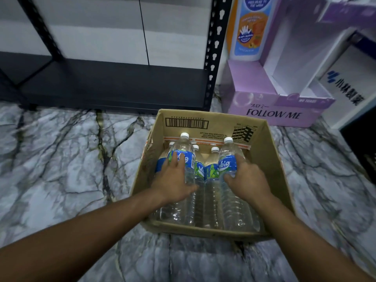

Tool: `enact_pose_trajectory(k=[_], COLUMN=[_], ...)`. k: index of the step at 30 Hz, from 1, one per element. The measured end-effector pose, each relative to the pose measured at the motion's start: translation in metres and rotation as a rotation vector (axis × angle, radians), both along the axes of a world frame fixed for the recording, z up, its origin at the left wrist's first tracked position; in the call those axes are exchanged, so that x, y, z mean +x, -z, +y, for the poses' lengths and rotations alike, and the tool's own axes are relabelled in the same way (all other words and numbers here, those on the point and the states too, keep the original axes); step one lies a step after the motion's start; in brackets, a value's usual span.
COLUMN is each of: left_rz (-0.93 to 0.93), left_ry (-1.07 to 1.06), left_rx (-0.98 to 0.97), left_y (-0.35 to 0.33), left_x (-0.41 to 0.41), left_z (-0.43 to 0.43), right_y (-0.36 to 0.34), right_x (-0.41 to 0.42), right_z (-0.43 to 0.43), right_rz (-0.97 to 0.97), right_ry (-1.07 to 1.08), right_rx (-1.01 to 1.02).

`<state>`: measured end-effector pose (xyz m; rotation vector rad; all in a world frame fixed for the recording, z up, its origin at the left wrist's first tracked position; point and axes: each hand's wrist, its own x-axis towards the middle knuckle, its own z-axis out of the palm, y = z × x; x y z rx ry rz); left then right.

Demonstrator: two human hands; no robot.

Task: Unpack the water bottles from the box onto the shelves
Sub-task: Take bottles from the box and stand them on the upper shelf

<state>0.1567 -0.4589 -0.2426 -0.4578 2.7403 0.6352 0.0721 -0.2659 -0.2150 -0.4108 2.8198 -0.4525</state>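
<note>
While fingers wrap one bottle each, left hand (173, 180), right hand (247, 181) hide lower bottles (211, 188) in box (270, 159).

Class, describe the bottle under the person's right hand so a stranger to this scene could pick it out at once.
Start at the open cardboard box on the marble floor, in front of the black shelf rack. Inside it stand clear water bottles with blue labels and white caps. The one meant is the right-hand bottle, gripped at its label by the right hand: its cap rises above the caps beside it, at the box's right side.
</note>
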Motion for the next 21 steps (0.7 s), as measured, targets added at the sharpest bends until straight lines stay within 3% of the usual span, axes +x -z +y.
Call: enact_pose_trajectory(k=[5, 21], left_rz=[-0.035, -0.063], left_ry=[-0.085, -0.194], left_rx=[-0.069, -0.129], left_y=[0.011, 0.023], left_x=[-0.005, -0.014], left_z=[0.022, 0.019], right_y=[0.021, 0.049], right_x=[-0.007, -0.011], right_z=[-0.019, -0.016], right_rz=[-0.169, -0.170], right_ry=[0.029, 0.205], right_rx=[0.153, 0.182])
